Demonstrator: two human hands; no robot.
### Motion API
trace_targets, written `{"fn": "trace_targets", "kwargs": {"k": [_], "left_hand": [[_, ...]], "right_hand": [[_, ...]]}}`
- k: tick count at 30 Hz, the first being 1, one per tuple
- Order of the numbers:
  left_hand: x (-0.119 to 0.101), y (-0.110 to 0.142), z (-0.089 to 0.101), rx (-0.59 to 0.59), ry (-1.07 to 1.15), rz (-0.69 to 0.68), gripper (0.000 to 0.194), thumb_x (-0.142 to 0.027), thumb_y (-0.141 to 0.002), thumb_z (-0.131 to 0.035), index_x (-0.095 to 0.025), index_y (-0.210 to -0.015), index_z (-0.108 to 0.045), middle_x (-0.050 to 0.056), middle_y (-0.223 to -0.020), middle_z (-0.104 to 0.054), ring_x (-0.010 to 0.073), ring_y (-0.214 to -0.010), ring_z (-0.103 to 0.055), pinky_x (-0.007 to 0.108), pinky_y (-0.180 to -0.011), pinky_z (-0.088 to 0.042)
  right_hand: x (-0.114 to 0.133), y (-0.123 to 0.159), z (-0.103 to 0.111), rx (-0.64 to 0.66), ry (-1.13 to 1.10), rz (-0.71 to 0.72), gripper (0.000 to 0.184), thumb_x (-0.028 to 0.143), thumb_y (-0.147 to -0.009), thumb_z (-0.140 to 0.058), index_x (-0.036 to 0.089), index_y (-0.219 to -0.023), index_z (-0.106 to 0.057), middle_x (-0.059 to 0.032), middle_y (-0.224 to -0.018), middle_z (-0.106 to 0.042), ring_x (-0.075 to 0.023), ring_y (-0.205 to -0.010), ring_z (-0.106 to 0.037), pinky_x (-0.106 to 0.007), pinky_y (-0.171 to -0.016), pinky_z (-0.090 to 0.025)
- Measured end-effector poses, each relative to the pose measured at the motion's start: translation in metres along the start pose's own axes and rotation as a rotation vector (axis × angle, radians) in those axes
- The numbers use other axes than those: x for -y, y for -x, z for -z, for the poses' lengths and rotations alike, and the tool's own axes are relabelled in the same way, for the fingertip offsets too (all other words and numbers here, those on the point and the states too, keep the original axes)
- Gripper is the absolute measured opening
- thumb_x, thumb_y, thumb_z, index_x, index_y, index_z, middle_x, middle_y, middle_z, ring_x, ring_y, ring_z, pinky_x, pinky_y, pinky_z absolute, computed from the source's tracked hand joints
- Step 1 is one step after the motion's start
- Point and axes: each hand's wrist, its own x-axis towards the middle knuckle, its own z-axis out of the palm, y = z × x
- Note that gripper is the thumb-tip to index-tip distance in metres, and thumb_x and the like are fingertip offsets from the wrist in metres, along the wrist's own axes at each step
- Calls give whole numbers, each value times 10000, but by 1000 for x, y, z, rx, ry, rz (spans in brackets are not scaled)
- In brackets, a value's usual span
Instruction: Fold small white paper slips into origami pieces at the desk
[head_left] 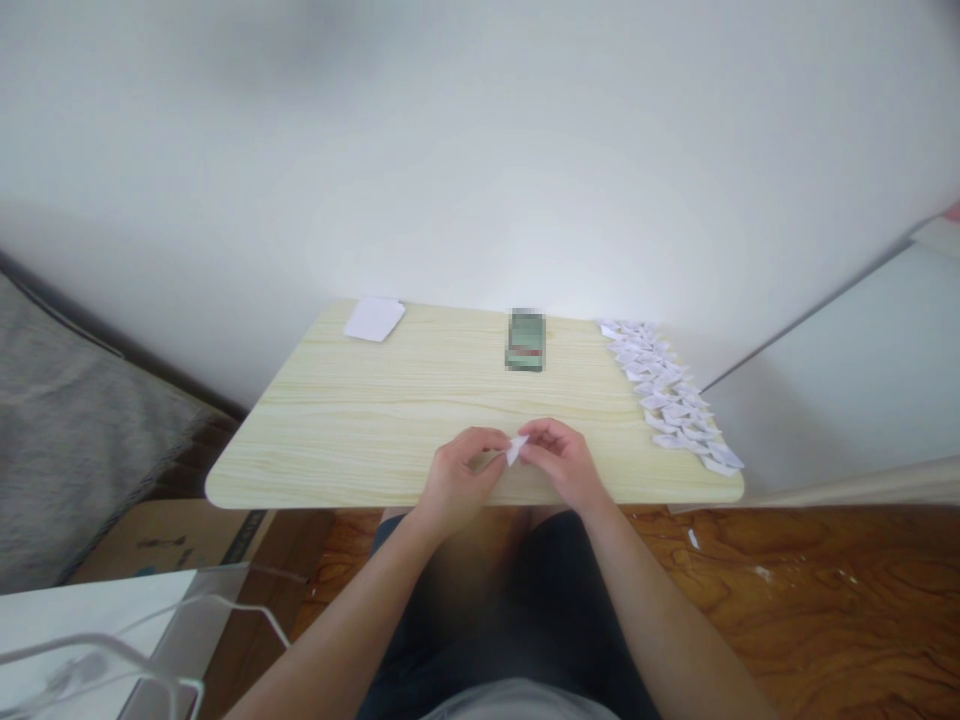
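Note:
Between my two hands is a small folded piece of white paper (515, 450), held just above the front part of the pale wooden table (337, 420). My left hand (463, 470) pinches its left side with thumb and forefinger. On the other side, the fingertips of my right hand (561, 460) are closed on its right edge. The fingers hide part of the folds. A stack of flat white paper sheets (375, 319) lies at the table's back left. Several folded white paper pieces (664, 385) overlap in rows along the right edge.
A blurred green rectangular item (526, 341) lies near the back middle of the table. The white wall (480, 180) rises directly behind. At lower left are a cardboard box (165, 535) and white cables (225, 600). Paper scraps (693, 539) lie on the wooden floor.

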Motion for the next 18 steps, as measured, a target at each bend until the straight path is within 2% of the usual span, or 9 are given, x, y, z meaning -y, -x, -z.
{"fn": "trace_targets", "kwargs": {"k": [13,18], "left_hand": [[-1,-5,1,-39,136,97,129,-220,-837,-724,-205,-944,-795,82,-1060,-781,233,-1052,-721,398,-1021,-546],[-5,-8,-1,-53,247,121,142,-262,-817,-765,-174,-927,-788,99,-994,-792,236,-981,-744,397,-965,-583]], "right_hand": [[1,-4,4,70,-50,9,258,323,-824,-814,228,-1054,-750,8,-799,-717,-143,-731,-660,-304,-746,-536],[6,-5,0,87,-111,9,277,349,-804,-835,221,-1033,-747,7,-763,-719,-143,-707,-661,-290,-707,-535]]}}
